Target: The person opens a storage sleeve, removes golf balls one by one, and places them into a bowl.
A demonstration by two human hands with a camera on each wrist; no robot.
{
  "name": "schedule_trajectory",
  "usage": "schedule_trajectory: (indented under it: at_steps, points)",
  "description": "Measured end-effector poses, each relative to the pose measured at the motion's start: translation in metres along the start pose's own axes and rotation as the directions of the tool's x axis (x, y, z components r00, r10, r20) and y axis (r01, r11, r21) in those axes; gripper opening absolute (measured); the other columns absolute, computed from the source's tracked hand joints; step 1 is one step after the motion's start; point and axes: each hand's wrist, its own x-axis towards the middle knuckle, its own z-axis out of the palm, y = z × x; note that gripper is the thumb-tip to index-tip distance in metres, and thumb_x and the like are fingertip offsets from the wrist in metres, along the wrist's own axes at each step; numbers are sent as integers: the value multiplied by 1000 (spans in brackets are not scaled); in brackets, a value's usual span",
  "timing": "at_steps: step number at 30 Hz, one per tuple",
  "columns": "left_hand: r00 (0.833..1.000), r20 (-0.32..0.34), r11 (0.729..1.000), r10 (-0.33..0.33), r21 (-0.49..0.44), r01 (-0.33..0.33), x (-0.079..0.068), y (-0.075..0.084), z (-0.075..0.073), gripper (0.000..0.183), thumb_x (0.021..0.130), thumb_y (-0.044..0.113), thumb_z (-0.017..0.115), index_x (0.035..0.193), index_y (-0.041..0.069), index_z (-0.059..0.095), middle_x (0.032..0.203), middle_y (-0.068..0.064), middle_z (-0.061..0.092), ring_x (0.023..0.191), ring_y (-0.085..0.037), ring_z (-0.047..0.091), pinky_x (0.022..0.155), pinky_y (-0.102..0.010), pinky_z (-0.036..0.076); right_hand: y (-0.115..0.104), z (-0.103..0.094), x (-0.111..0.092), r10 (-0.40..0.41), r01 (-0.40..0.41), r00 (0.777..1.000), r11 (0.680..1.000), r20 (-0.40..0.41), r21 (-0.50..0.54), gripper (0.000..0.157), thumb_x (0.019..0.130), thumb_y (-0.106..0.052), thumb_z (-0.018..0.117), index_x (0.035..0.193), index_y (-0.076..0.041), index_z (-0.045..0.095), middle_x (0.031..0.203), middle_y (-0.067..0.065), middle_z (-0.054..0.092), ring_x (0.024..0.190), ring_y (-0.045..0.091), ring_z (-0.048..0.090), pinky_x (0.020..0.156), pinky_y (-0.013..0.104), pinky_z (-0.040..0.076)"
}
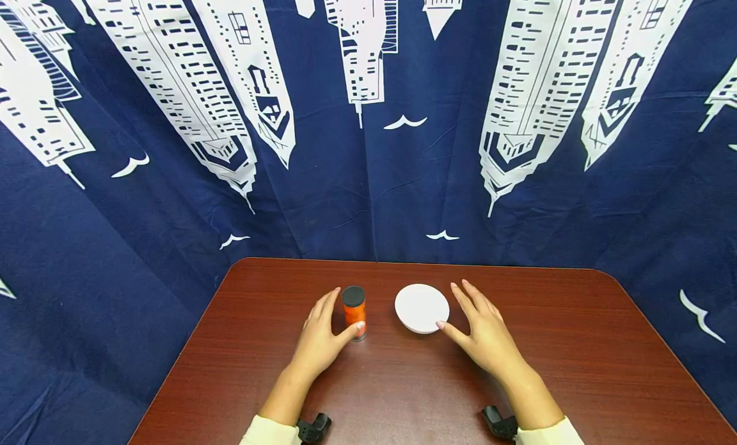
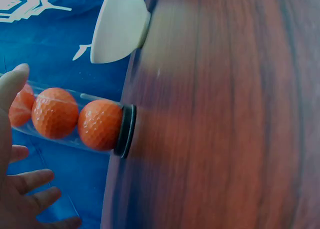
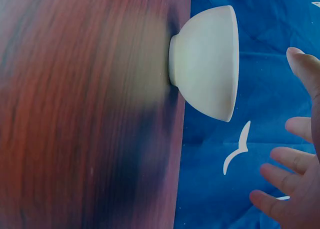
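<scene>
A clear tube of orange golf balls (image 1: 354, 314) with a black lid stands upright on the table; several dimpled balls show through its wall in the left wrist view. My left hand (image 1: 320, 344) is spread around the tube's left and near side, thumb overlapping it in the head view, fingers not curled round it. To the right of the tube sits a white bowl (image 1: 422, 308), upright on its foot. Beside the bowl's right side my right hand (image 1: 488, 333) has its fingers spread, the thumb tip near the rim. In the right wrist view a gap separates that hand from the bowl (image 3: 207, 64).
Both things stand on a reddish-brown wooden table (image 1: 403, 394) with rounded far corners. Behind it hangs a blue cloth (image 1: 368, 195) printed with white buildings and birds. Each wrist carries a small black camera, seen at the left wrist camera (image 1: 314, 427).
</scene>
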Motion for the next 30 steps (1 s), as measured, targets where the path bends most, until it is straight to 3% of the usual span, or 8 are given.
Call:
schedule_trajectory:
  at_steps: [7, 15, 24, 30]
  points:
    - [1000, -19, 998, -2, -65, 1, -1, 3, 7, 81, 87, 55, 73, 150, 11, 45, 146, -15, 55, 135, -37, 53, 110, -58, 43, -6, 0, -2, 13, -15, 1000, 997, 21, 74, 77, 91, -47, 72, 154, -15, 41, 158, 19, 38, 142, 49, 40, 109, 72, 31]
    - [996, -73, 994, 42, -100, -50, -2, 4, 16, 64, 90, 47, 73, 139, 10, 55, 130, -13, 68, 120, -31, 67, 100, -51, 53, -13, 0, -3, -13, 11, 1000, 990, 12, 142, 67, 93, -42, 72, 150, -14, 48, 156, 17, 42, 140, 46, 44, 108, 69, 38]
    - [997, -70, 986, 19, -166, -30, -3, 9, 19, 53, 93, 32, 74, 137, 9, 55, 120, -12, 70, 104, -25, 70, 88, -43, 59, -19, 1, -4, -64, 67, 998, 981, -26, 180, 59, 93, -32, 74, 144, -9, 55, 152, 12, 47, 139, 37, 49, 108, 60, 43]
    - [998, -58, 982, 15, -187, -26, -3, 11, 18, 52, 95, 34, 71, 138, 10, 55, 123, -9, 68, 107, -22, 68, 89, -40, 58, -25, 3, -5, -136, 148, 987, 975, -85, 164, 48, 92, -23, 76, 137, -12, 62, 148, 8, 54, 135, 28, 55, 106, 51, 45]
